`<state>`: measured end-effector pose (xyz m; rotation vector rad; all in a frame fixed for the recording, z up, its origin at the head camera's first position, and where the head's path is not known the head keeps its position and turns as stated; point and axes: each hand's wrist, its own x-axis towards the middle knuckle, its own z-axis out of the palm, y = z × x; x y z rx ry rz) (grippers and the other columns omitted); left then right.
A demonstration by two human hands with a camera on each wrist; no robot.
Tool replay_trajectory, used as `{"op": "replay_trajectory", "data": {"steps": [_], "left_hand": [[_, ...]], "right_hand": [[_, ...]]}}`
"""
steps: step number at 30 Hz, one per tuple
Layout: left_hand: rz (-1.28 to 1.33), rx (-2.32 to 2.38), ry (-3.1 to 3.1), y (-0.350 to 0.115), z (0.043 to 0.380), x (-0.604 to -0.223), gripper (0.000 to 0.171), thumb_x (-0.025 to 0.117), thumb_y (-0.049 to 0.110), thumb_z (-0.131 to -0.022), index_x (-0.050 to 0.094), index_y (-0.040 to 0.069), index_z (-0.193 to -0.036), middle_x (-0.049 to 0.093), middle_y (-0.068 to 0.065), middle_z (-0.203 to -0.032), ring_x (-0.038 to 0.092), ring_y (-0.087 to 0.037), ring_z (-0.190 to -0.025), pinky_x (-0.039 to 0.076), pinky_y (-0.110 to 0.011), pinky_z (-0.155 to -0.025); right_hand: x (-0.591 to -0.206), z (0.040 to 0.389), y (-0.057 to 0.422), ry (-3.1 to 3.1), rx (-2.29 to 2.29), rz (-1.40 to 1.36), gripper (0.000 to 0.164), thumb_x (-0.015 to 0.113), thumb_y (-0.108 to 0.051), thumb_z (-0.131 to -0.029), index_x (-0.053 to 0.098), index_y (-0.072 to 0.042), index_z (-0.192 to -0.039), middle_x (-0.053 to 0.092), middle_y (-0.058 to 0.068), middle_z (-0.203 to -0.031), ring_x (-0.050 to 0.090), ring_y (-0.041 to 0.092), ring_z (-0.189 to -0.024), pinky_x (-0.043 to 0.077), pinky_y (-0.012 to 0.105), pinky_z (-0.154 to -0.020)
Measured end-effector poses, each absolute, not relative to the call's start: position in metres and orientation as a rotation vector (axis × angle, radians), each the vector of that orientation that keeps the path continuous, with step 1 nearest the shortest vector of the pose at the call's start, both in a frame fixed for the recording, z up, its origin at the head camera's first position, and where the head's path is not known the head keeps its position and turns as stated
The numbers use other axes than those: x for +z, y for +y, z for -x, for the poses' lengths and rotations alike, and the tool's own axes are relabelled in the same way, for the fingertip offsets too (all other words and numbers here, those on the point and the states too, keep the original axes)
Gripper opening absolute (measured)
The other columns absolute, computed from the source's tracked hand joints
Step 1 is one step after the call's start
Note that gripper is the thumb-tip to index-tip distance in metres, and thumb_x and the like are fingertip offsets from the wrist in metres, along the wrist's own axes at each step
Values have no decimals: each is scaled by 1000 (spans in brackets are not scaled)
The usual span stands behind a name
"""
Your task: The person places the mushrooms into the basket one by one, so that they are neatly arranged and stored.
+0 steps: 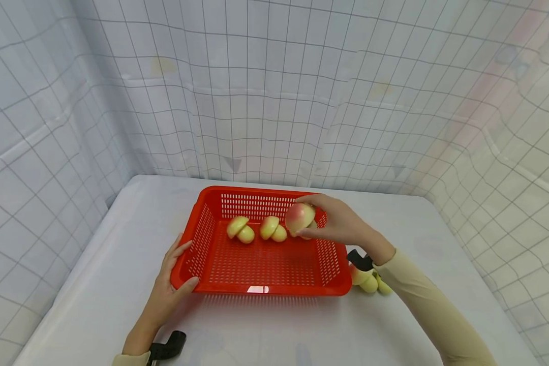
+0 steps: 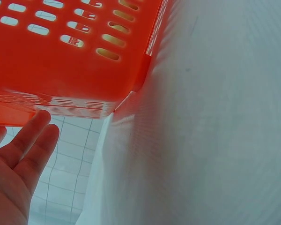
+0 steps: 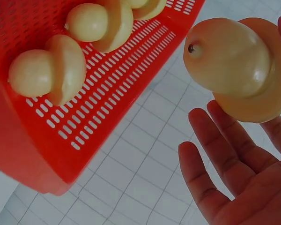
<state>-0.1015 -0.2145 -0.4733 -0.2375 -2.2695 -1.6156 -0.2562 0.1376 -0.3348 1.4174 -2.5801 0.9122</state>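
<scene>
Gridded white curtains surround a white worktop. The left hand, fingers spread, touches a red basket holding yellow-pink mushrooms; over its right end, the right hand's fingers pinch another mushroom.

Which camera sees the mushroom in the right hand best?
Right wrist view: the glossy pink-yellow mushroom shape looks biggest, its round end uncovered. Head shows it smaller, partly behind the right hand; left wrist doesn't clearly show it.
</scene>
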Motion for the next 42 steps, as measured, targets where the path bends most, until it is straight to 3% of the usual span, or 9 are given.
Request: {"op": "replay_trajectory", "data": {"steps": [4,9,27,42], "left_hand": [[233,-1621,-2265,-215,101,-474,68,63,3,-83,36,13,-145,10,-3,-157,22,-12,-135,39,-15,-89],[232,-1623,-2267,-215,101,-474,68,63,3,-83,36,13,-145,10,-2,-157,22,-13,-135,40,-16,-89],[252,-1651,-2260,-214,102,-473,68,62,2,-85,35,14,-146,9,3,-157,21,-14,-136,39,-16,-90],[274,-1651,-2252,-215,103,-475,68,61,1,-85,34,12,-146,8,2,-157,21,-14,-135,40,-16,-89]], "right_hand": [[-335,259,122,-2566,899,-1490,59,76,-43,-78,57,-14,-126,58,-13,-114,52,6,-103,46,37,-88],[-336,259,105,-2602,900,-1538,57,75,-43,-78,57,-18,-125,57,-17,-113,52,2,-101,47,29,-84],[-357,261,48,-2742,868,-1724,52,75,-41,-79,58,-18,-122,58,-12,-107,52,6,-94,50,32,-78],[-376,259,16,-2795,762,-1880,48,73,-37,-82,55,-19,-123,58,-10,-106,54,10,-91,46,20,-75]]}}
